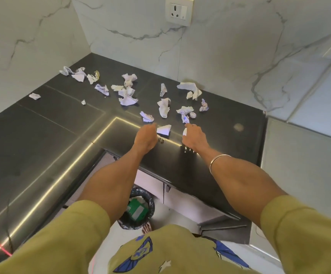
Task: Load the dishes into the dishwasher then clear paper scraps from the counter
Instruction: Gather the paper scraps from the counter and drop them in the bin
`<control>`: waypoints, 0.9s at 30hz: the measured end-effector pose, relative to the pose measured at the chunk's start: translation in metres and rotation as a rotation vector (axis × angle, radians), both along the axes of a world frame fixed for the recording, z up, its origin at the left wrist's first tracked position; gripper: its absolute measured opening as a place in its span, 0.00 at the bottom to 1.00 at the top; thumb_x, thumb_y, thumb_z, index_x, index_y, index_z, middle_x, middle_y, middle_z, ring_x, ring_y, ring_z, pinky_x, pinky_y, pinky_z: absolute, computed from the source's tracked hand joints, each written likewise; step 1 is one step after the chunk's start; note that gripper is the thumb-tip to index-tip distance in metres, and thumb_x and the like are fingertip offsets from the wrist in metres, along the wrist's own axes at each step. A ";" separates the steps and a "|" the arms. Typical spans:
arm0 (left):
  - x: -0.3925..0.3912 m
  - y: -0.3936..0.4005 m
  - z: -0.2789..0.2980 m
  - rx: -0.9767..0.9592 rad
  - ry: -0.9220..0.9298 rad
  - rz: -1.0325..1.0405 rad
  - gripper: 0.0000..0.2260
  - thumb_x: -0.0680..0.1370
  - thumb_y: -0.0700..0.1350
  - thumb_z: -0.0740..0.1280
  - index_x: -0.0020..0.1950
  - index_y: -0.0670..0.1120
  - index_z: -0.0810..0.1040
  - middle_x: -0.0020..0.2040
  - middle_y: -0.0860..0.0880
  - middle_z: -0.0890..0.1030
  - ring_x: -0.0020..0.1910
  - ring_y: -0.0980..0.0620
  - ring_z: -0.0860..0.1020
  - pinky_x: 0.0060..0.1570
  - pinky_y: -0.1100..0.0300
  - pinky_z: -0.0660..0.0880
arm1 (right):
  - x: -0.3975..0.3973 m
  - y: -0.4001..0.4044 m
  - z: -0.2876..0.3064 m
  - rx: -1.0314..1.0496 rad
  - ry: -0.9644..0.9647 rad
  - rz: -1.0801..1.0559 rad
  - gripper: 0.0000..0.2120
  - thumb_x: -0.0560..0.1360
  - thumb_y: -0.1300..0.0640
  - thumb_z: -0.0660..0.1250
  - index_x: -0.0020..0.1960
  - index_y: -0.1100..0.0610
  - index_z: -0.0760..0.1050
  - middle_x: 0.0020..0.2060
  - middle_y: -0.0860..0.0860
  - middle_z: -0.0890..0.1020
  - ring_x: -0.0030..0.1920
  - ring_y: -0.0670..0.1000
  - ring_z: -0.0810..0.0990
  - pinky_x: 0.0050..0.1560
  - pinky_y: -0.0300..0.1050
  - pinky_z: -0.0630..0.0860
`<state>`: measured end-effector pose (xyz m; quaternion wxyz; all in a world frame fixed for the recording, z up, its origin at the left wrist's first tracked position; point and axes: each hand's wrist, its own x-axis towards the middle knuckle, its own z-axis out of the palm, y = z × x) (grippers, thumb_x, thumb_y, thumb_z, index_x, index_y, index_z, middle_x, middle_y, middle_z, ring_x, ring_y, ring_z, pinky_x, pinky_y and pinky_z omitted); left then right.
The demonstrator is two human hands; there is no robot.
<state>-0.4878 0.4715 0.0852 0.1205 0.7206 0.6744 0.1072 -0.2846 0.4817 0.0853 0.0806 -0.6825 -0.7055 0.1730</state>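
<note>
Several crumpled white paper scraps (pixel 128 95) lie scattered over the black counter (pixel 42 135), from the back left corner to the middle. My left hand (pixel 146 135) reaches over the counter's inner corner, its blurred fingers curled onto the left edge of a folded white scrap (pixel 164 130). My right hand (pixel 193 136) is just to the right of it and pinches a small white scrap (pixel 184 132) at the thumb. More scraps (pixel 184 112) lie just beyond its fingertips. No dishes or dishwasher are in view.
A bin with a black liner (pixel 139 209) stands on the floor below the counter edge, between my forearms, holding a green pack. Marble walls close the counter at the back and left. A wall socket (pixel 178 11) sits high on the back wall.
</note>
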 end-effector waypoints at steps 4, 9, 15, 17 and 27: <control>-0.009 0.026 -0.003 -0.084 -0.041 -0.144 0.22 0.77 0.36 0.62 0.71 0.45 0.71 0.62 0.40 0.77 0.59 0.38 0.76 0.54 0.48 0.74 | -0.016 0.012 -0.013 -0.004 -0.017 -0.043 0.16 0.73 0.61 0.62 0.60 0.58 0.73 0.57 0.58 0.76 0.57 0.62 0.76 0.55 0.54 0.75; -0.007 0.048 -0.016 -0.172 -0.082 -0.207 0.25 0.77 0.41 0.67 0.75 0.49 0.68 0.69 0.44 0.72 0.68 0.42 0.71 0.64 0.48 0.70 | -0.023 0.013 -0.028 0.026 -0.003 -0.064 0.12 0.73 0.63 0.63 0.56 0.60 0.75 0.52 0.59 0.77 0.53 0.62 0.77 0.51 0.54 0.77; 0.005 0.064 -0.024 -0.145 -0.103 -0.241 0.22 0.71 0.41 0.73 0.64 0.46 0.78 0.62 0.45 0.79 0.62 0.44 0.76 0.59 0.52 0.73 | -0.010 0.033 -0.029 0.000 0.071 -0.088 0.14 0.76 0.63 0.62 0.60 0.59 0.75 0.53 0.60 0.74 0.53 0.63 0.76 0.54 0.53 0.75; 0.007 0.066 -0.025 -0.134 -0.094 -0.225 0.18 0.71 0.42 0.73 0.60 0.44 0.78 0.59 0.45 0.80 0.59 0.44 0.77 0.56 0.51 0.74 | -0.007 0.037 -0.028 -0.013 0.084 -0.088 0.15 0.75 0.63 0.63 0.61 0.57 0.75 0.53 0.59 0.74 0.52 0.62 0.77 0.53 0.52 0.75; 0.009 0.074 -0.022 -0.195 -0.457 0.158 0.06 0.74 0.38 0.63 0.50 0.40 0.75 0.45 0.45 0.78 0.45 0.45 0.76 0.45 0.54 0.74 | -0.008 0.063 -0.017 -0.022 0.274 -0.122 0.14 0.70 0.58 0.71 0.56 0.52 0.81 0.53 0.55 0.81 0.53 0.58 0.80 0.51 0.44 0.74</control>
